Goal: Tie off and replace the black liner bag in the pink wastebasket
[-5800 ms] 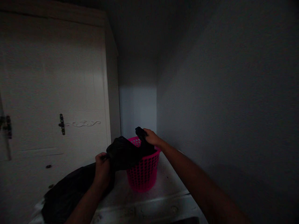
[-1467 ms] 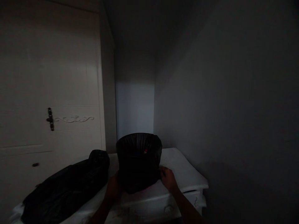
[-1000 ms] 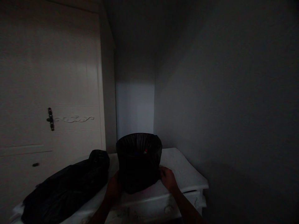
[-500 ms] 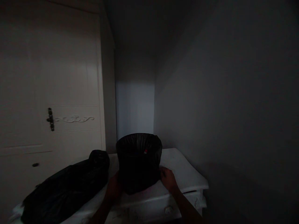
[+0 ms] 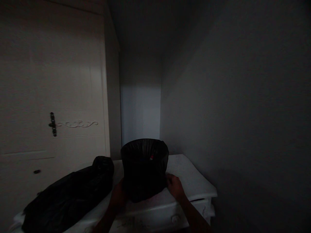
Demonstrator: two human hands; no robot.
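Note:
A bin lined with a black trash bag point(image 5: 145, 178) stands upright on a white dresser point(image 5: 187, 174), the bag folded down over its rim and hanging around its outside. Inside the opening shows a small red and white thing point(image 5: 152, 157), too small to name. My right hand point(image 5: 175, 186) is closed on the bag's lower edge at the right side, fingers curled in a pinch. At the left side, my left hand point(image 5: 119, 195) grips the bag low down; its fingertips are mostly lost in shadow.
Left of the bin lies a long, bulky black plastic bag point(image 5: 70, 197) across the dresser top. A white wardrobe point(image 5: 80, 87) with a dark handle point(image 5: 52, 124) rises behind it at the left. A grey wall point(image 5: 238, 113) borders the dresser on the right. The room is dim.

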